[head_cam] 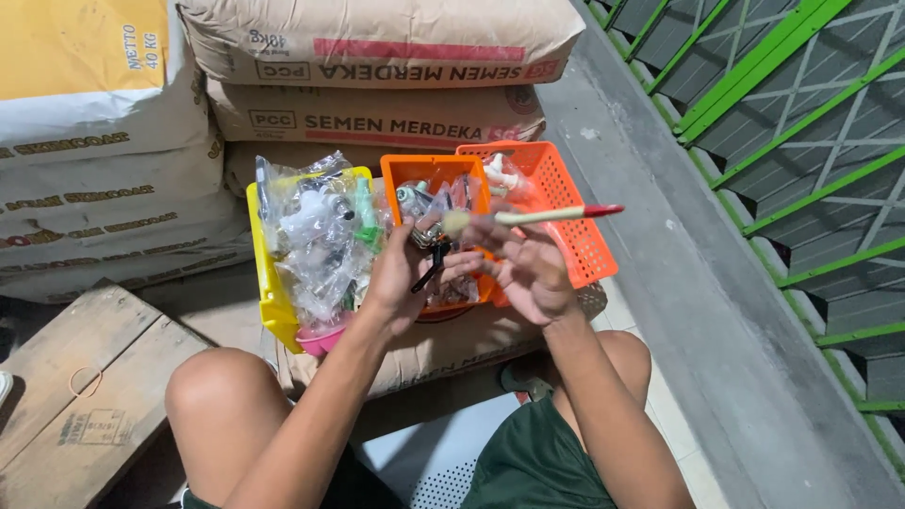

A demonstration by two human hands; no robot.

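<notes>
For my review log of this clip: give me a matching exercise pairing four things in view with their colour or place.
Things:
1. brush
2. left hand
3. left basket
4. sacks

Descriptions:
A. yellow, full of clear bags
B. stacked behind the baskets
C. pale handle with red tip, held in the right hand
D. holds a small dark metal part

Pairs: 1-C, 2-D, 3-A, 4-B

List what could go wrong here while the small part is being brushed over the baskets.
1. The left hand pinches a small dark metal part right above the orange basket; if it slips, it could fall among the bagged fittings and be hard to find.
2. The right hand holds the brush near the bristle end, so the long red-tipped handle could swing and knock the basket rim.
3. The yellow basket is heaped with plastic bags, which might spill.
</notes>
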